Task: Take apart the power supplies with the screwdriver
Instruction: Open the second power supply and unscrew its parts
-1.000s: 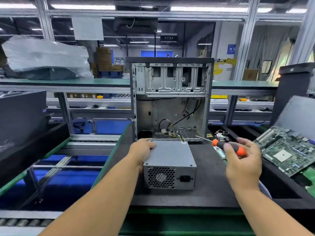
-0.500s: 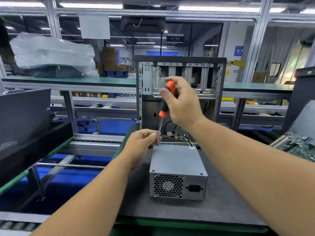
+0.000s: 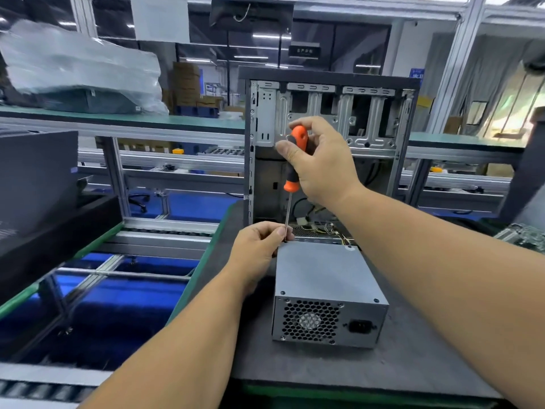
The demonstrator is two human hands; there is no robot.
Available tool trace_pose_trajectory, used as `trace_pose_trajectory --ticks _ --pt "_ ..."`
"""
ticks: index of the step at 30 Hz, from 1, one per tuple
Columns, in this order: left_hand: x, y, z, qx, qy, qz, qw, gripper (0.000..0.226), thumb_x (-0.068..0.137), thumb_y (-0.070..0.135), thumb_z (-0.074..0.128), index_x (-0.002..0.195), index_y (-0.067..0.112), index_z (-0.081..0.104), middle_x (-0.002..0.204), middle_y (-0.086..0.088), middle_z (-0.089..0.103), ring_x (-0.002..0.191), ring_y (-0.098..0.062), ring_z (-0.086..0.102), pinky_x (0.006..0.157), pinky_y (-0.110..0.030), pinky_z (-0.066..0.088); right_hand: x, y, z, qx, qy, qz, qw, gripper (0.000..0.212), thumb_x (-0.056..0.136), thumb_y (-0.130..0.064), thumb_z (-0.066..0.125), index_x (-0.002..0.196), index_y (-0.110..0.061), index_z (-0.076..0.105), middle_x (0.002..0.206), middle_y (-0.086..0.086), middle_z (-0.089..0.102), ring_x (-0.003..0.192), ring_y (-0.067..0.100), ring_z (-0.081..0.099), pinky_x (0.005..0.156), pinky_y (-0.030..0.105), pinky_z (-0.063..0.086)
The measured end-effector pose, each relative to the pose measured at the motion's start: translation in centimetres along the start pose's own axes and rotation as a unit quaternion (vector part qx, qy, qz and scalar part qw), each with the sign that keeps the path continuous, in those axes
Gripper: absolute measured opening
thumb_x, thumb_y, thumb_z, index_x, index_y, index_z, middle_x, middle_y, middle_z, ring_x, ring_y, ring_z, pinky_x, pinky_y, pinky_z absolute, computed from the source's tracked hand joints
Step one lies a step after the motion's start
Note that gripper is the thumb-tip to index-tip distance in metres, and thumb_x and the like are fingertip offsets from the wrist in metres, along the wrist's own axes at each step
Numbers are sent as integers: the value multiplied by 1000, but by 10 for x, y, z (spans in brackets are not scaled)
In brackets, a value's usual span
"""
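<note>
A grey metal power supply (image 3: 321, 273) lies flat on the dark mat, its fan grille and power socket facing me. My right hand (image 3: 321, 163) grips the orange-and-black handle of a screwdriver (image 3: 295, 160), held nearly upright with the shaft pointing down at the unit's far left top corner. My left hand (image 3: 259, 246) sits at that corner, its thumb and fingers pinching the lower end of the shaft. The tip itself is hidden behind my left fingers.
An open computer case (image 3: 327, 137) stands upright right behind the power supply, loose cables at its bottom. A circuit board (image 3: 525, 236) lies at the right edge. A roller conveyor (image 3: 165, 231) and blue floor are to the left. The dark mat (image 3: 413, 361) ends at a green table edge.
A second ago my right hand held the screwdriver low at the right. It swung up and left, standing the tool upright over the far left corner, where my left hand took the shaft.
</note>
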State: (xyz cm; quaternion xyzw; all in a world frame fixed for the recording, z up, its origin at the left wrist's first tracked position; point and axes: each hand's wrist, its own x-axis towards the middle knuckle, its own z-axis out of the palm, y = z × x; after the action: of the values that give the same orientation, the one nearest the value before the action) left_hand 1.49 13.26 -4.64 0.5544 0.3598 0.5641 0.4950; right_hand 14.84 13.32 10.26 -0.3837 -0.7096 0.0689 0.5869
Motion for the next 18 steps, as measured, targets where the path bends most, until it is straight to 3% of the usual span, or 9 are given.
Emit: trace_pose_trajectory --ticks 6,8,11,13,15,18 --pt "1 0 0 -5 -13 -7 1000 24 102 19 60 88 13 78 96 -11 77 75 -23 69 69 -41 58 3 1 1 -26 -5 -5 1000 31 91 -41 78 116 -31 62 91 -8 63 84 18 65 75 34 58" --pt "0 1 -1 1 -18 -7 1000 24 103 19 59 90 9 76 90 -13 75 72 -21 67 64 -35 56 2 0 0 -26 -7 1 1000 32 91 -41 78 116 -30 61 91 -6 61 83 20 65 71 32 59" --pt "-1 2 1 9 -19 -11 1000 26 105 19 56 92 5 74 83 -10 74 66 -18 66 56 -29 53 0 -2 -1 -34 7 11 999 33 88 -42 81 109 -27 60 87 -4 60 78 16 62 55 17 53" --pt "-2 4 2 13 -23 -12 1000 27 106 17 54 94 2 72 80 -9 73 63 -16 64 53 -27 52 0 -8 -1 -39 15 18 999 40 83 -43 85 99 -23 55 81 -4 57 69 8 58 45 19 52" --pt "-3 4 2 3 -30 -17 999 26 107 13 51 96 -2 70 85 -10 74 67 -17 65 56 -27 53 3 -13 -2 -140 17 -5 990 51 80 -52 85 96 -21 47 77 -7 55 65 8 55 47 30 51" --pt "0 11 3 -51 -42 -28 997 25 107 8 49 98 1 72 99 -15 76 83 -22 69 71 -33 59 9 -24 -3 -294 -9 -21 956 53 82 -57 78 98 -23 41 77 -7 52 70 19 54 55 32 37"
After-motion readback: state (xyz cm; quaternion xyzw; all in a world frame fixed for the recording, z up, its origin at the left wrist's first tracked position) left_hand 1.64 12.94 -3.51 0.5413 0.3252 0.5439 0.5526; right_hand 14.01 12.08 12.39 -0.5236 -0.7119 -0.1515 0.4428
